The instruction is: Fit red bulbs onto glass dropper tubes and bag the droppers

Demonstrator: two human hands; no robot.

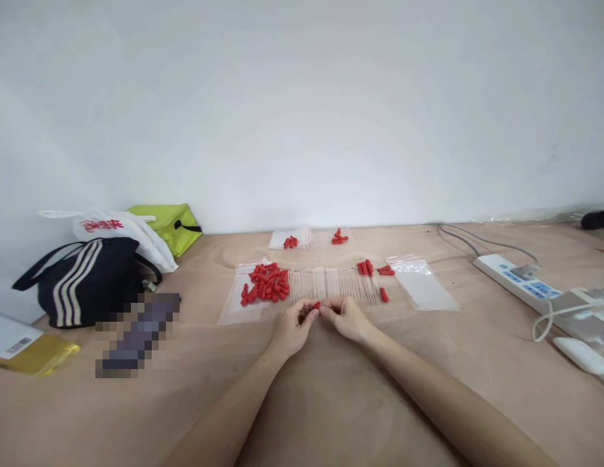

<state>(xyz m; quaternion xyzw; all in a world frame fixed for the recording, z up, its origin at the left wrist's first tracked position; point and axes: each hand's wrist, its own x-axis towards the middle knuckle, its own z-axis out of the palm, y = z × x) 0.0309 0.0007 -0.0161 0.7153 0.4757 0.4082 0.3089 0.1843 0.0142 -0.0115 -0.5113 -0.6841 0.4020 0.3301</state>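
My left hand (296,324) and my right hand (344,318) meet at the middle of the table, fingertips pinched together. Between them shows a small red rubber piece (317,305), held in my left fingers; my right fingertips touch its other side, and whether they grip anything more is too small to tell. Just beyond lies a row of thin clear tubes (321,284). A pile of red rubber pieces (267,285) rests on a clear bag (228,311) to the left. More red pieces (364,267) lie at the row's right end, with a single one (384,295) nearer me.
An unfilled-looking clear bag (425,288) lies right of the tubes. Small bags (277,239) with red pieces are near the wall. A power strip (520,282) with cables is at right; a black bag (92,279) and green box (178,227) stand left.
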